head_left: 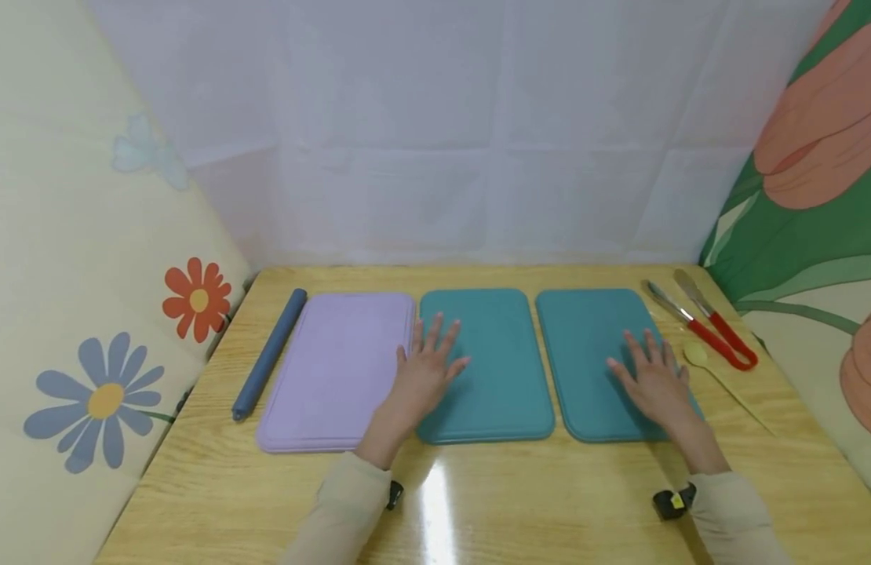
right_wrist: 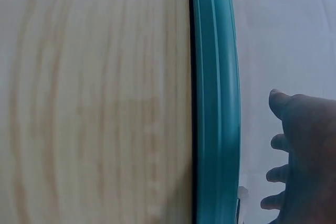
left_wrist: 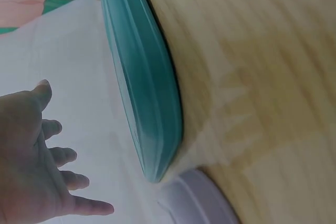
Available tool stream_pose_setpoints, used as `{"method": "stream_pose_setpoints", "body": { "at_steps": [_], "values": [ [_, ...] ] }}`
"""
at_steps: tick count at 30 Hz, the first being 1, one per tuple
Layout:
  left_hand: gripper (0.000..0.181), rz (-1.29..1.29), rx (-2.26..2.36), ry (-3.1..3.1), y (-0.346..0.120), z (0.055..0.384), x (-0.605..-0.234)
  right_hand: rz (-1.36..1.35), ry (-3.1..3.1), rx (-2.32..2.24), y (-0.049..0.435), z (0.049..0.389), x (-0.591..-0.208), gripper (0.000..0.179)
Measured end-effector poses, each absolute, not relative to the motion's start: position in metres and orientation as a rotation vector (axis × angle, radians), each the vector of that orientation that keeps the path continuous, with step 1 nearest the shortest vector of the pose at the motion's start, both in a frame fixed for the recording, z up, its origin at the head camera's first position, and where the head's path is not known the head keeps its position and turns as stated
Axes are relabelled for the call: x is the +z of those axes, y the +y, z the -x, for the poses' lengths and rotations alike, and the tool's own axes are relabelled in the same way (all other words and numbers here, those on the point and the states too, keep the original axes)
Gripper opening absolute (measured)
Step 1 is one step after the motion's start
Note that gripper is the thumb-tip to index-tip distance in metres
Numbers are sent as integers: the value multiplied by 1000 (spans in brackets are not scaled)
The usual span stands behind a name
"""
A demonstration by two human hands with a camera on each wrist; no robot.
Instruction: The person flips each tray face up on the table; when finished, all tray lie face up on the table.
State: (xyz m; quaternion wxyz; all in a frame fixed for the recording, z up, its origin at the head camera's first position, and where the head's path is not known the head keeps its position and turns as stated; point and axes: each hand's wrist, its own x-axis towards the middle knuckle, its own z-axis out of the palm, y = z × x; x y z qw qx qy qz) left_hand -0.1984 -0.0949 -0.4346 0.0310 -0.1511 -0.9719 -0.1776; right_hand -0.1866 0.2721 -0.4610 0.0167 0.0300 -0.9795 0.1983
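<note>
Teal surfaces lie under both hands. The middle teal board (head_left: 502,361) and the right teal board (head_left: 584,353) lie flat on the wooden table (head_left: 548,502), a narrow gap between them; the lilac board (head_left: 344,361) is just left of the middle one.

Left hand (head_left: 423,377): fingers spread, grasping nothing, above the left part of the middle board and the gap beside the lilac one. Right hand (head_left: 657,388): likewise released, fingers fanned above the right part of the right board. Both wrist views show the palms apart from the boards.

Hazards, in my judgement:

1. Left-hand position. Coming down where it is, the hand could bear on two board edges at once and push them apart, or tip one if the load falls on a rim.

2. Right-side crowding. The pale yellow spoon (head_left: 696,354) lies just right of the right board, near the fingertips; a sweep to the right could knock it, and then the red-handled tongs (head_left: 711,337) beyond.

3. Wrist gear. The black device at the right wrist (head_left: 671,504) (its twin is mostly hidden by the left sleeve) could snag a near board edge if the forearm drops.

4. Rolling. The blue rod (head_left: 269,357) at far left looks round; a nudge from the lilac board could set it rolling.
</note>
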Motion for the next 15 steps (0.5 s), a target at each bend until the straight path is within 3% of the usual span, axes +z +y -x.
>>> {"method": "stream_pose_setpoints", "body": {
  "at_steps": [15],
  "values": [
    [64,581,-504,-3028,-54,206,-433,-35,-3018,637,287,186,-461,74]
  ]
}}
